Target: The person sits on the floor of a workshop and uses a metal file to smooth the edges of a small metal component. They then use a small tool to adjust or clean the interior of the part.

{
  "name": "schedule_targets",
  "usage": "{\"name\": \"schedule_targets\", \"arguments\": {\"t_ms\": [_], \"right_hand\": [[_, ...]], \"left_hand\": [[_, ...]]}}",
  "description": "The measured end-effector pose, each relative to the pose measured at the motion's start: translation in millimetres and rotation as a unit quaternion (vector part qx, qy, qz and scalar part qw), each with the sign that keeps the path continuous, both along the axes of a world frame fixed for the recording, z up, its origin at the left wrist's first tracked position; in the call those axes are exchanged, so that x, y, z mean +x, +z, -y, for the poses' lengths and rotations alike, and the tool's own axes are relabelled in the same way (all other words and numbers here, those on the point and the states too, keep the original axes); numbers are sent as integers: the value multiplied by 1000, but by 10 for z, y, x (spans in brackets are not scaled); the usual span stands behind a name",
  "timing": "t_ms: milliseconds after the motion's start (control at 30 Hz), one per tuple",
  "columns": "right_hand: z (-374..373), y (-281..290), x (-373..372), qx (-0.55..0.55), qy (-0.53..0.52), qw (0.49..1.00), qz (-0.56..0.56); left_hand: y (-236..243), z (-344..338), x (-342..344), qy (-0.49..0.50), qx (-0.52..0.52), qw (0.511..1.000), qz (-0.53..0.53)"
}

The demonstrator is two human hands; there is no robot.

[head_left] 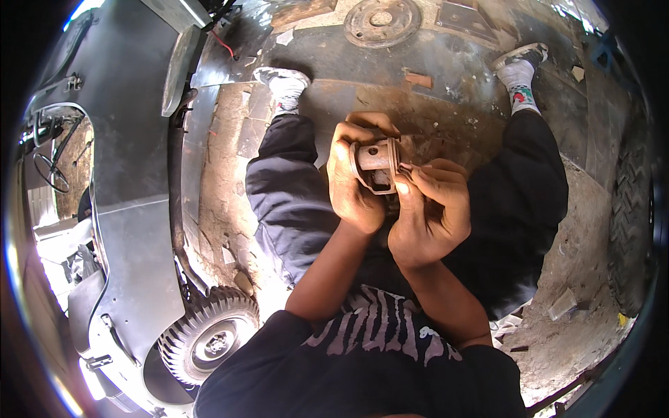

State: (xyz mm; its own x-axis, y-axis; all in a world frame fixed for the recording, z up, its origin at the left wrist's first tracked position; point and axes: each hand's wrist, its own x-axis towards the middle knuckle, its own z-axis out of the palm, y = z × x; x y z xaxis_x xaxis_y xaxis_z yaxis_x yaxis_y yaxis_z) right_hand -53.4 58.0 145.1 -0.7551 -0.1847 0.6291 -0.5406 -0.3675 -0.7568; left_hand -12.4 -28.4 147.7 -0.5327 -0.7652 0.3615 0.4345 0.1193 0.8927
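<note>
My left hand [350, 184] is wrapped round a brownish metal cylindrical part [377, 159] from its left side. That part has a flange-like rim at each end, a small round hole in its wall and a squarish opening below the hole. At its right-hand end, my right hand [437, 214] is closed, thumb and fingers pinched together against the rim. Something small and dark shows at those fingertips; its kind I cannot make out. Both hands are held close together in front of my body, above the ground between my spread legs.
A grey vehicle body [136, 202] with a treaded wheel [212, 341] stands on the left. Beyond my feet lie a round metal disc [382, 22] and a flat metal plate [465, 19]. A reddish block [419, 79] is on the floor; a large tyre [631, 230] stands far right.
</note>
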Motion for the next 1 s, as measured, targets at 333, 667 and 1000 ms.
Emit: {"name": "schedule_targets", "arguments": {"t_ms": [333,667,1000], "right_hand": [[-23,184,-113,-17,63,997,41],[-5,116,59,-51,94,984,144],[-148,175,-30,-12,104,980,168]], "left_hand": [[35,-33,10,14,-77,997,16],[-11,58,4,9,-98,994,56],[40,-36,-26,-18,-41,999,14]]}}
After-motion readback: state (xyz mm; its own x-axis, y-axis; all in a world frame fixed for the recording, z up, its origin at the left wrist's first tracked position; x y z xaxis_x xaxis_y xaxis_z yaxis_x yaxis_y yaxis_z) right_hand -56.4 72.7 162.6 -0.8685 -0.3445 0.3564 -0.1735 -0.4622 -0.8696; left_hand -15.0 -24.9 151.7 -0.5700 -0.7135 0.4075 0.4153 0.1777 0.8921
